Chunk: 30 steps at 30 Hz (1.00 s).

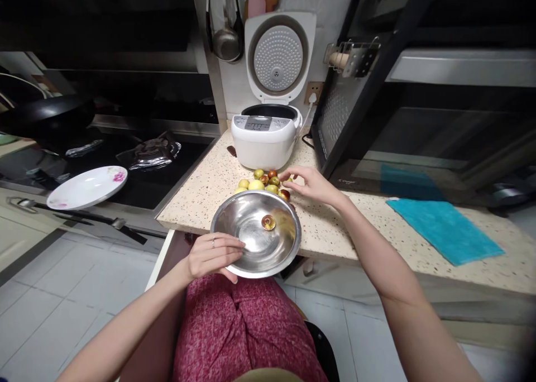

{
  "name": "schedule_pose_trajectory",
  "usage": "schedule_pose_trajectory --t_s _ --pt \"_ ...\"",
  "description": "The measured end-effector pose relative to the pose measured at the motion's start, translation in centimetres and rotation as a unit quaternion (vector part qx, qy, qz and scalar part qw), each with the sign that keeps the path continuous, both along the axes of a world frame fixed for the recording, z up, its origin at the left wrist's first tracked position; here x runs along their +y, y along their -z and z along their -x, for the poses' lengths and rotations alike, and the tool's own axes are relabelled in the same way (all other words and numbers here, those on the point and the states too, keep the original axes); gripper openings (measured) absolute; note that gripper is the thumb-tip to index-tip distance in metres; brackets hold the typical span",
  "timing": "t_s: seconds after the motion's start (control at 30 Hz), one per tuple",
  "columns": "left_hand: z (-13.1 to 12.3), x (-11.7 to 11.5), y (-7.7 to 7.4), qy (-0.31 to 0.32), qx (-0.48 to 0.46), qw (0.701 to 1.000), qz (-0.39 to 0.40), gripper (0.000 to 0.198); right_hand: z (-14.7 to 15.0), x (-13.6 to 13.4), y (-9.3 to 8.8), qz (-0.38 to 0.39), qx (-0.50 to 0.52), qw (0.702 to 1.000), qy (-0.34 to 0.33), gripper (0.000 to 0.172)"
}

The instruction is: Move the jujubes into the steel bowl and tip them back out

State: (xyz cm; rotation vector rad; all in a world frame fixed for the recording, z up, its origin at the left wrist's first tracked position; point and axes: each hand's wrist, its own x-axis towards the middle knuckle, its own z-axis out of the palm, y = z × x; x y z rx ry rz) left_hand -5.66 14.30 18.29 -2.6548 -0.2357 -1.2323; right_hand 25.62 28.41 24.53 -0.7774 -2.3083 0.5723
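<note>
A shiny steel bowl extends past the counter's front edge, tilted a little toward me. My left hand, with a ring on one finger, grips its near left rim, fingers inside and thumb below. One red-and-yellow jujube lies in the bowl. Behind the bowl, several green, yellow and reddish jujubes are heaped on the counter, partly hidden by the rim. My right hand is at the right side of this heap, thumb and fingers apart. Its fingertips are close to a greenish jujube; contact is unclear.
A white rice cooker with its lid raised stands behind the fruit on the speckled counter. A flowered plate sits by the stove at left. On the right are a blue cloth and a dark oven.
</note>
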Motion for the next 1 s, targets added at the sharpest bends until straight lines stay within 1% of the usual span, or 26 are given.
schedule_pose_trajectory --t_s 0.13,0.23,0.43,0.6,0.67,0.77,0.87,0.93,1.0 --pt "0.4 -0.7 -0.9 -0.014 0.034 0.999 -0.030 0.045 -1.2 1.0 0.2 0.009 -0.039 0.999 0.027 0.015" --pt "0.6 -1.2 -1.3 -0.034 0.060 0.997 -0.035 0.048 -1.5 1.1 0.0 0.039 -0.060 0.997 0.005 0.016" --pt "0.3 -1.3 -0.6 -0.028 0.038 0.997 -0.052 0.047 -1.3 0.3 -0.4 0.126 -0.116 0.981 -0.088 0.012" --pt "0.4 -1.3 -0.7 -0.035 0.043 0.998 -0.027 0.049 -0.9 -0.1 -0.3 0.144 -0.132 0.969 -0.149 0.018" --pt "0.5 -1.3 -0.7 -0.035 0.040 0.998 -0.018 0.049 -0.9 -0.1 -0.2 0.162 -0.152 0.962 -0.159 0.021" --pt "0.7 -1.3 -0.5 -0.032 0.037 0.999 -0.013 0.047 -0.9 -0.1 0.0 0.194 -0.210 0.945 -0.157 0.029" --pt "0.7 -1.1 0.0 -0.027 0.030 0.999 -0.004 0.046 -0.8 -0.1 0.1 0.203 -0.248 0.933 -0.166 0.031" --pt "0.8 -1.0 0.3 -0.019 0.022 1.000 0.010 0.046 -0.9 -0.1 0.0 0.196 -0.246 0.934 -0.169 0.029" --pt "0.7 -0.8 0.6 -0.012 0.016 1.000 0.025 0.046 -1.2 -0.2 -0.3 0.179 -0.228 0.943 -0.161 0.028"
